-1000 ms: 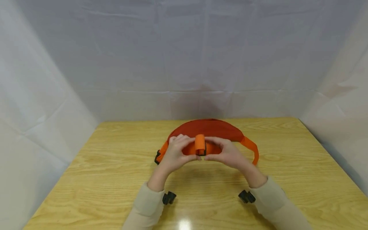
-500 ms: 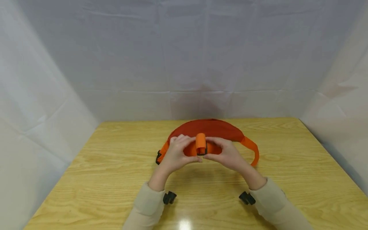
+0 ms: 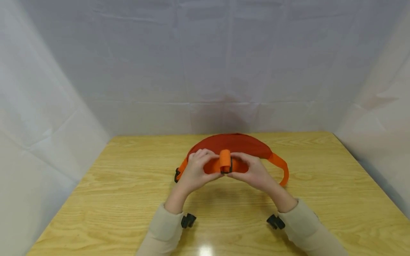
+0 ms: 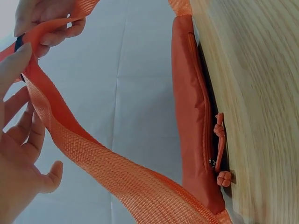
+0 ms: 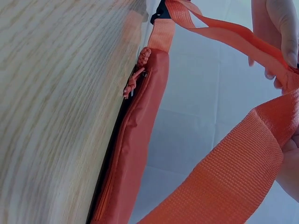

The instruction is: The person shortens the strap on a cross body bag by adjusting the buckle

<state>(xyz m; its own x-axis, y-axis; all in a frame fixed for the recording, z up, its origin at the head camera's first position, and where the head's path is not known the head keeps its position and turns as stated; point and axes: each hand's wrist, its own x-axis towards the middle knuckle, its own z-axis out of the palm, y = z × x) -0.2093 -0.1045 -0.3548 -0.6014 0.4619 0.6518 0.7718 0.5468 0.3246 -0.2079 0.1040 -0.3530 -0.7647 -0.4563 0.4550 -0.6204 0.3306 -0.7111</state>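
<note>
Strap (image 3: 225, 158) of ribbed orange webbing, looped upright at a black slider (image 4: 18, 43); the left hand (image 3: 196, 171) pinches it from nine o'clock, the right hand (image 3: 255, 172) from three, thumbs and fingers closed on it. At twelve, its smooth crescent-shaped red bag (image 3: 230, 143) rests on the wooden table (image 3: 128, 192).

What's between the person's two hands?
In the head view, a raised loop of orange webbing strap, with a black slider at its base, sits between the left hand and right hand.

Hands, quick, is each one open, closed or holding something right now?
Left hand: closed, pinching the orange strap.
Right hand: closed, pinching the same orange strap.
</note>
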